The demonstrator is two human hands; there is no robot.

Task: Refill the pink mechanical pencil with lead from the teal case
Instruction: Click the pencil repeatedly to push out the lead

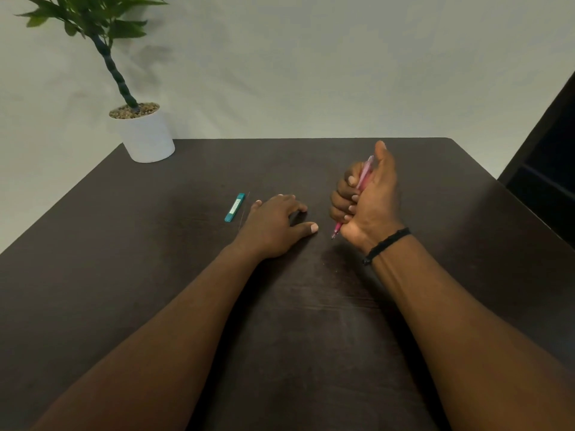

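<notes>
Pencil [362,178], pink and slim, stands tilted in the right hand [368,197], its metal tip pointing down toward the table [124,275] and just above it, its top end leaning away behind the raised thumb. That hand is curled into a fist around the barrel, with 4 fingers [345,197] wrapped over it and pressed close together, and the thumb standing straight up alongside the top of the pencil. A dark cord bracelet [385,244] circles the right wrist. Left of the pencil, the left hand [273,225] rests palm down on the table, fingers loosely spread and slightly bent, thumb stretched out toward the right hand; it grips nothing that can be seen. Just beside its little finger lies a very thin dark line [244,209] on the tabletop, possibly 1 stick of lead, though it is too fine to be sure. Next to that, the teal case [235,207] lies flat, a white label on its upper face. Farther off, at the far left corner of the table, a white pot [146,138] holds a green plant [93,17] with a ridged stem, against a pale wall [311,57].
</notes>
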